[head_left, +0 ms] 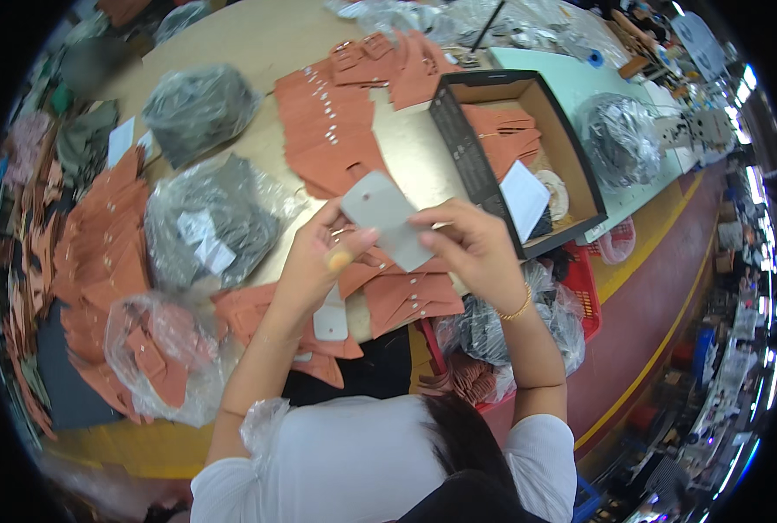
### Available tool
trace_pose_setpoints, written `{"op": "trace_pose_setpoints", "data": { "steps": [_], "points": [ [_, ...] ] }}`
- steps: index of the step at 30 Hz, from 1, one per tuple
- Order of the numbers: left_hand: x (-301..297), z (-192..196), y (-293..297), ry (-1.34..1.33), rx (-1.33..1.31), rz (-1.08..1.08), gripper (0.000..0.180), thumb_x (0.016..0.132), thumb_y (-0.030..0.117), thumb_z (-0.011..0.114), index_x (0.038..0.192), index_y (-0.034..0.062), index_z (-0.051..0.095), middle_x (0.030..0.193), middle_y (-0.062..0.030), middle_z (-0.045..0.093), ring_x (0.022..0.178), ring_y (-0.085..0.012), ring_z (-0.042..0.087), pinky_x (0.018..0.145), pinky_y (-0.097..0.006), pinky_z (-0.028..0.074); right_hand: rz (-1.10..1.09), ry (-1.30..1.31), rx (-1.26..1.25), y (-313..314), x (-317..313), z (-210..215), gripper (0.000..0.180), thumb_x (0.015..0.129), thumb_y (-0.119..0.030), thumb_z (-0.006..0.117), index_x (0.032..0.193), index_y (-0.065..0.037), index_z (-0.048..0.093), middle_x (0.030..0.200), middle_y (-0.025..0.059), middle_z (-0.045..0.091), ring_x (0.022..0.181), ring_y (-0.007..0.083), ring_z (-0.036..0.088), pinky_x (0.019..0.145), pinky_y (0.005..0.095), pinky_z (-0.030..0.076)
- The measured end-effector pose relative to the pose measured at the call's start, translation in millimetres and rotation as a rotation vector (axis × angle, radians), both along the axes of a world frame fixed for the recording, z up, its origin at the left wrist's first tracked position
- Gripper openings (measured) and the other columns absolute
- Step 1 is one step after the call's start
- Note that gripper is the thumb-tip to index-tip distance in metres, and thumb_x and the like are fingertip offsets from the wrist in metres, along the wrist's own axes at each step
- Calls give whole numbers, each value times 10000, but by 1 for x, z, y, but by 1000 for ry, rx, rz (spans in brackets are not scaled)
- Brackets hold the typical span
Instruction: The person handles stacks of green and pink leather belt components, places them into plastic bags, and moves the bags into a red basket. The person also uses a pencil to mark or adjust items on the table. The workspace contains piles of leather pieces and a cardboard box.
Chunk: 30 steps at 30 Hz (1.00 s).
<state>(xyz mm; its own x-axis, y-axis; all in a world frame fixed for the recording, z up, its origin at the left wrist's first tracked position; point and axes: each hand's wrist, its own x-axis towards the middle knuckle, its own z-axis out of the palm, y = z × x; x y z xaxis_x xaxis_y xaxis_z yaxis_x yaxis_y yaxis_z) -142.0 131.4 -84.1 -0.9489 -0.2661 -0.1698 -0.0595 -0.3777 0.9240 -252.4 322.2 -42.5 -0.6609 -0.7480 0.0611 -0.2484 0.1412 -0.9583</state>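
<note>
A grey flat plate (381, 209) with rounded corners and a small hole near one end is held up in front of me, over the table. My left hand (326, 248) grips its left edge, thumb on top, with a yellowish wrap on one digit. My right hand (469, 240) pinches its right edge between thumb and fingers. Under and behind the plate lie stacked orange-brown fabric pieces (332, 122) with small white stickers. A similar pale plate (330, 321) rests on orange pieces beside my left forearm.
A black open box (572, 113) holding orange pieces and a white paper (524, 199) stands at the right. Grey bundles in clear plastic (210, 218) and more orange stacks (109, 244) lie at the left. A red basket (591, 292) with bagged material stands below the table's right edge.
</note>
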Motion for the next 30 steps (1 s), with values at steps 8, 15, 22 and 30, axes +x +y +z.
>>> {"op": "trace_pose_setpoints", "data": {
  "steps": [8, 15, 22, 30],
  "points": [
    [41, 11, -9, -49, 222, 61, 342, 903, 151, 677, 1176, -27, 573, 886, -78, 669, 610, -105, 645, 447, -203, 509, 326, 253, -12, -21, 34, -5, 371, 686, -15, 764, 1049, -88, 737, 1199, 109, 530, 1116, 247, 561, 929, 359, 483],
    [75, 19, -9, -53, 16, -111, 407, 985, 244, 569, 1274, -37, 516, 929, -85, 631, 631, -127, 641, 556, -242, 518, 56, -189, -345, -49, 62, -37, 261, 738, -37, 802, 906, -7, 605, 1135, 103, 556, 1010, 169, 604, 809, 287, 543],
    [98, 24, -8, 92, -100, -97, 370, 976, 229, 591, 1235, -27, 530, 964, -77, 600, 748, -129, 639, 616, -254, 530, -24, -304, -395, -64, 89, -35, 497, 749, -48, 830, 1109, -22, 488, 987, 71, 603, 885, 115, 623, 762, 254, 531],
    [123, 27, -29, -34, -158, -201, 247, 957, 89, 559, 1179, -15, 530, 883, -64, 614, 735, -100, 621, 621, -262, 519, 173, -436, -333, -71, 103, -30, 426, 812, -132, 793, 1129, 10, 546, 987, 72, 645, 803, 96, 624, 673, 225, 530]
  ]
}}
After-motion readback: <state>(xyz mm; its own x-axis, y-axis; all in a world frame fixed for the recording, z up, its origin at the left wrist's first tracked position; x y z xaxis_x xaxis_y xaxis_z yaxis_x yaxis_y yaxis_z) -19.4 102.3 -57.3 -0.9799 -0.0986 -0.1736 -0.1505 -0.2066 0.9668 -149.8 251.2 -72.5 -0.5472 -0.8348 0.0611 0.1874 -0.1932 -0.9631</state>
